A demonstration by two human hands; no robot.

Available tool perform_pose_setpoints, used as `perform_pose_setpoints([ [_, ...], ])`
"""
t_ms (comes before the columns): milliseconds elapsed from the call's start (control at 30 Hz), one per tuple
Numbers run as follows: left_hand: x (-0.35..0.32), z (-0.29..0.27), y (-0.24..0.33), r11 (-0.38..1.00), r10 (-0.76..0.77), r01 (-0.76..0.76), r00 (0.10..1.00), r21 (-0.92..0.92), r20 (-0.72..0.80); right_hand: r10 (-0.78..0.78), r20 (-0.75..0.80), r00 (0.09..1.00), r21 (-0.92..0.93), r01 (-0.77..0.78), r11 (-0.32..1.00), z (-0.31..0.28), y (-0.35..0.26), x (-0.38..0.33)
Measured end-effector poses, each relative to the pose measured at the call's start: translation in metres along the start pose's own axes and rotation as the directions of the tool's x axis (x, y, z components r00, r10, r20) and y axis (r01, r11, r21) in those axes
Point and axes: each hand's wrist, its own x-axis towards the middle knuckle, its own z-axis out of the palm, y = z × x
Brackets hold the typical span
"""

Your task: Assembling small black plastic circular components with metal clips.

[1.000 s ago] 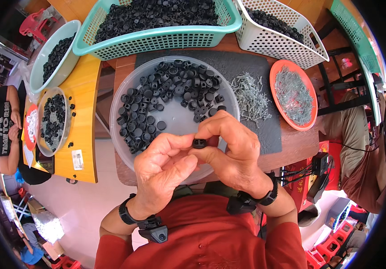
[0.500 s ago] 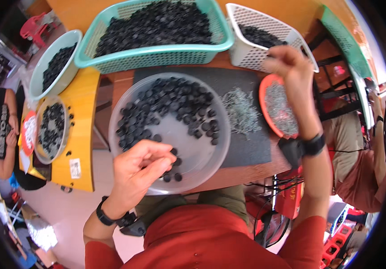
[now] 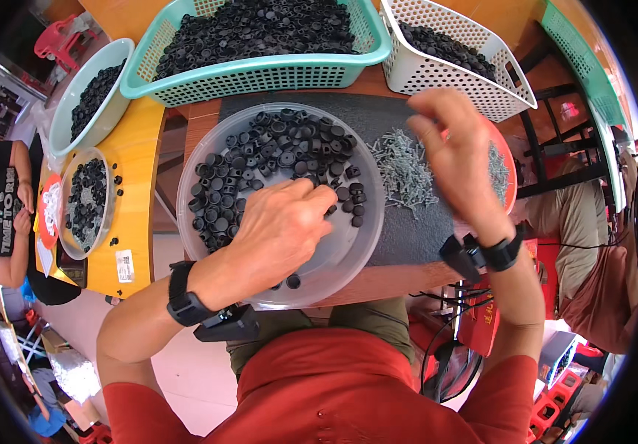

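Observation:
A round, clear plastic basin (image 3: 333,277) stands in front of me with many small black plastic caps (image 3: 278,152) in it. My left hand (image 3: 285,222) is over its middle, among the caps, back upward and fingers curled down. Its fingertips are partly hidden, so what they grip cannot be made out. A loose heap of thin silvery screws (image 3: 404,170) lies on a dark mat right of the basin. Above the heap's right side, beside an orange-red dish (image 3: 510,163) of similar screws, is my right hand (image 3: 456,152). It is slightly blurred, thumb and forefinger apart, nothing visible between them.
Behind the basin stand a teal basket (image 3: 259,74) and a white basket (image 3: 467,83), both holding black parts. A pale green bowl (image 3: 115,96) and a smaller clear tub (image 3: 110,196) rest on a yellow table at left. A person (image 3: 8,214) sits beyond it; another (image 3: 593,251) is at right.
My left hand has moved forward from the basin's near edge to its caps, turning back upward. My right hand has come from the white basket down toward the screw heap, its fingers parting.

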Motion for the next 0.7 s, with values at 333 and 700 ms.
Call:
perform_pose_setpoints([
  [333, 0.012, 0.018, -0.005, 0.954, 0.140, -0.155, 0.987, 0.258, 0.075, 0.225, 0.148, 0.963, 0.265, -0.258, 0.929, -0.016, -0.030, -0.063],
  [700, -0.003, -0.011, 0.002, 0.679, -0.427, 0.513, 0.858, -0.525, 0.286, 0.262, 0.220, 0.940, 0.536, -0.341, 0.772, -0.011, -0.069, -0.068],
])
